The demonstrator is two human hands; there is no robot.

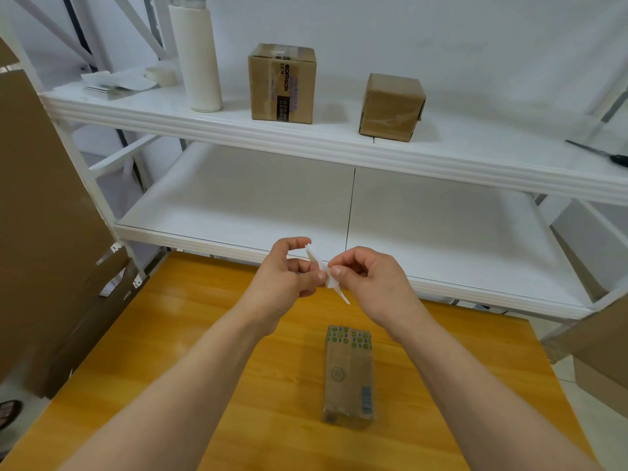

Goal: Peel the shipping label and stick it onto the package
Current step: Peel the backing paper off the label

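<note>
White label (325, 274) is being pinched between the left hand (283, 278) and right hand (370, 280), hovering above the brown package (348, 377) lying on the desk (204, 334).

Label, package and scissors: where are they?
label (315, 256), head view, its upper white part.
package (348, 375), head view, middle of its brown top.
scissors (619, 159), head view, the dark handle.

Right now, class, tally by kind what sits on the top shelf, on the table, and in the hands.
Cardboard boxes: 2
Tall white cylinder: 1
Tape roll: 1
Paper pile: 1
Scissors: 1
Package: 1
Label: 1
Total: 8
</note>
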